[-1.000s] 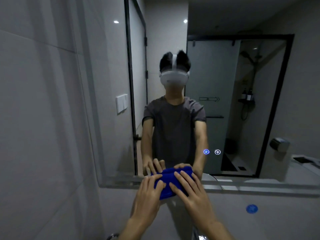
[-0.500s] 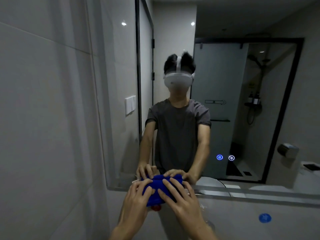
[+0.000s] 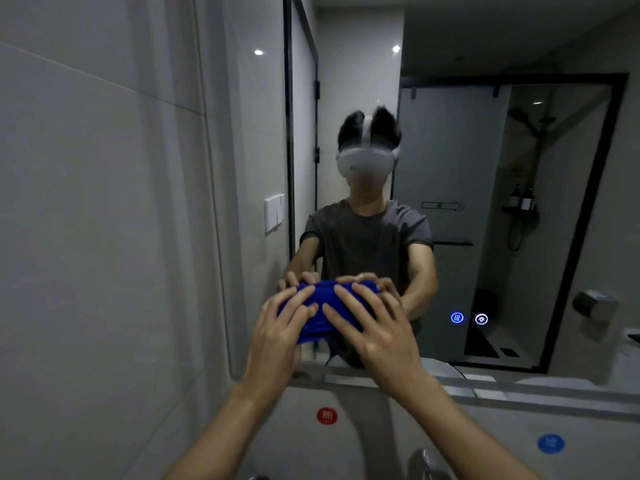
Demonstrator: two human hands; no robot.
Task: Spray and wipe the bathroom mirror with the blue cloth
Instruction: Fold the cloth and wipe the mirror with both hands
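The blue cloth [image 3: 320, 315] is bunched flat against the bathroom mirror [image 3: 485, 168], in its lower left part. My left hand [image 3: 280, 336] presses on the cloth's left side with fingers spread. My right hand [image 3: 375, 329] presses on its right side, fingers also spread. Both palms cover much of the cloth. The mirror shows a person in a grey T-shirt and white headset, with both hands mirrored behind the cloth. No spray bottle is in view.
A grey tiled wall [image 3: 104, 237] runs along the left up to the mirror's edge. Two lit touch icons [image 3: 469, 318] glow on the glass to the right of my hands. Below the mirror are a red sticker [image 3: 326, 415], a blue sticker [image 3: 550, 443] and a chrome tap [image 3: 424, 462].
Both hands have slid the cloth up from the mirror's bottom edge onto the glass, after a small shift to the left. The camera has come closer.
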